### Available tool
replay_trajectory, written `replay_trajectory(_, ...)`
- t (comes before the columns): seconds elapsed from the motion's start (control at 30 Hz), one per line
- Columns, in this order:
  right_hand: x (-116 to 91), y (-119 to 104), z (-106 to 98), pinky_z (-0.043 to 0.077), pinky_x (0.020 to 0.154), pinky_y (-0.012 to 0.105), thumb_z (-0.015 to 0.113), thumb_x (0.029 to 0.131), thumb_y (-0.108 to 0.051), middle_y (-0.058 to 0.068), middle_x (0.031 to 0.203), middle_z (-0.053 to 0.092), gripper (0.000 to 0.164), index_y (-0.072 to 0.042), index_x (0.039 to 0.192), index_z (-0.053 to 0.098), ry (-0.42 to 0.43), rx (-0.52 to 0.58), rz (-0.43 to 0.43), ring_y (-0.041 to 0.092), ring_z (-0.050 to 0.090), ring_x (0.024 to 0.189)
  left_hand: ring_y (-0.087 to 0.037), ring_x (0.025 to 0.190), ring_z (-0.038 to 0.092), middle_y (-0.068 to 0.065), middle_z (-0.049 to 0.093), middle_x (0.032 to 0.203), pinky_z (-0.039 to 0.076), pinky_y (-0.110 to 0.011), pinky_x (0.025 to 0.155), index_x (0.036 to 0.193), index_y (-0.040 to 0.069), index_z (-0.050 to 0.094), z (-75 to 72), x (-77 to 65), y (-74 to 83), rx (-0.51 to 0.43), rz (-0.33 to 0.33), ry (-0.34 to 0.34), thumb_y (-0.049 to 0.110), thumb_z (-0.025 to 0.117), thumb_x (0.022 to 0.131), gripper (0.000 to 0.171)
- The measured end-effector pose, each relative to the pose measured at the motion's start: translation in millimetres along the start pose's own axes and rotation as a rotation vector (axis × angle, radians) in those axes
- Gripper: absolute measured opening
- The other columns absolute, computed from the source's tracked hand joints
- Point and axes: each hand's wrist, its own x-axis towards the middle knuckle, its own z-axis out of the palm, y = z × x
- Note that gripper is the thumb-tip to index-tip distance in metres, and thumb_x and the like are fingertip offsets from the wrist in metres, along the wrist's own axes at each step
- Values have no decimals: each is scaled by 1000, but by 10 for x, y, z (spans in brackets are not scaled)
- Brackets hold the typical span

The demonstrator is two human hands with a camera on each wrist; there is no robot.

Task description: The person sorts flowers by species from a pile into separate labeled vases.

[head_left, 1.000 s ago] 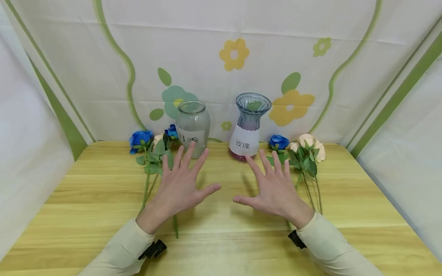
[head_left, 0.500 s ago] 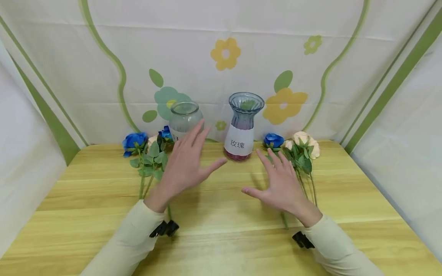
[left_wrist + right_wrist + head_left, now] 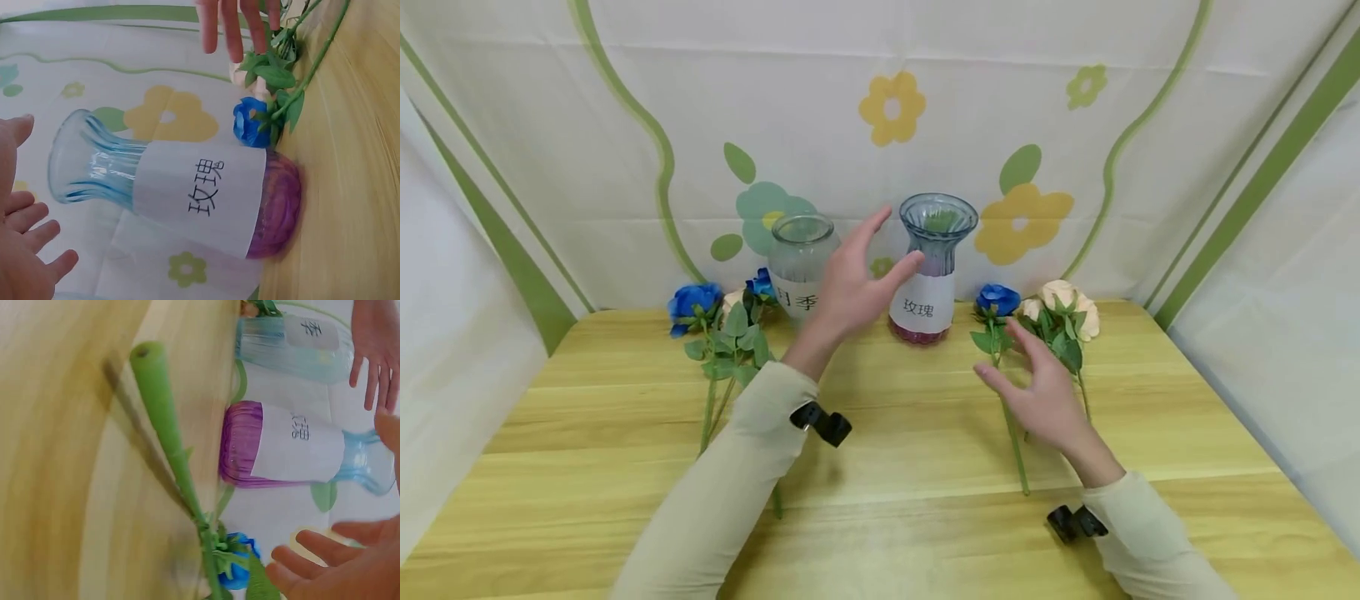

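Observation:
My left hand [image 3: 856, 287] is raised with thumb and fingers spread, just left of a blue-to-purple glass vase [image 3: 925, 292] bearing a white label. It holds nothing; in the left wrist view its fingers stand apart from the vase's flared rim. Behind that hand is a clear glass jar [image 3: 793, 260], also labelled and partly covered by it. My right hand [image 3: 1048, 404] hovers, fingers extended, over the stems on the right, holding nothing. By it lie a blue rose [image 3: 997, 300] with a long green stem [image 3: 164, 406] and cream roses [image 3: 1067, 307], partly hidden by the hand.
On the left of the wooden table [image 3: 587, 433] lies another bunch, with a blue rose [image 3: 695, 304], a second blue bloom behind and a cream one between. A white cloth [image 3: 820, 100] with printed flowers stands behind the vase and jar.
My left hand has moved right and up, from before the jar to beside the blue-purple vase. My right hand has shifted right and turned, towards the right-hand rose stems.

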Motion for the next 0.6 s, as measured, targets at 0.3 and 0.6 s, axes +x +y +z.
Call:
replay_trajectory(0.3,36,99,-80,48,95,6,60,107,-50,18,158,54,78,-8,166,33,14,267,152,36,52,147,-15,159,37,8,35,174,37,-44,128,169,29,30,215,281,83,-194,-82,29,54,66,102,80)
replay_trajectory(0.6,84,146,-44,56,86,19,70,103,-36,19,133,73,62,0,151,55,-14,11,184,35,71,122,-23,157,41,3,33,175,38,-46,128,169,26,30,351,374,122,-235,-114,51,47,65,105,75)
